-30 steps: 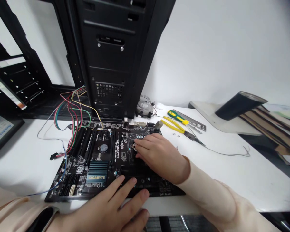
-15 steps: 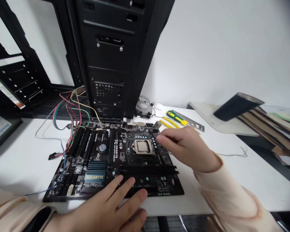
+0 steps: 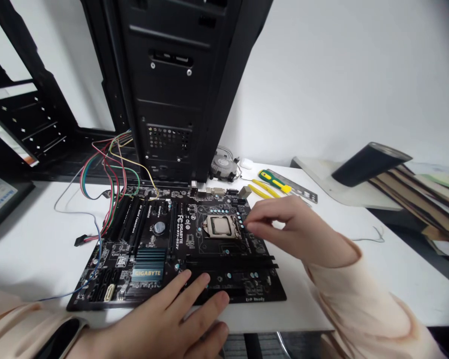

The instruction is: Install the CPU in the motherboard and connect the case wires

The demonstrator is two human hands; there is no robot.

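A black Gigabyte motherboard lies flat on the white table. Its CPU socket is uncovered, with a metal frame around a pale square. My left hand rests flat on the board's near edge, fingers stretched out and holding nothing. My right hand hovers at the socket's right side. Its fingertips are pinched together just beside the frame, and what they grip is too thin to make out.
An open black PC case stands right behind the board, with coloured wires trailing onto it. A cooler fan, a green-yellow screwdriver, yellow pliers and a metal I/O plate lie at the back right.
My right hand lifted off the socket, which it covered a second ago, and moved to the socket's right side, then pinched closer to its edge. The left hand stayed put.
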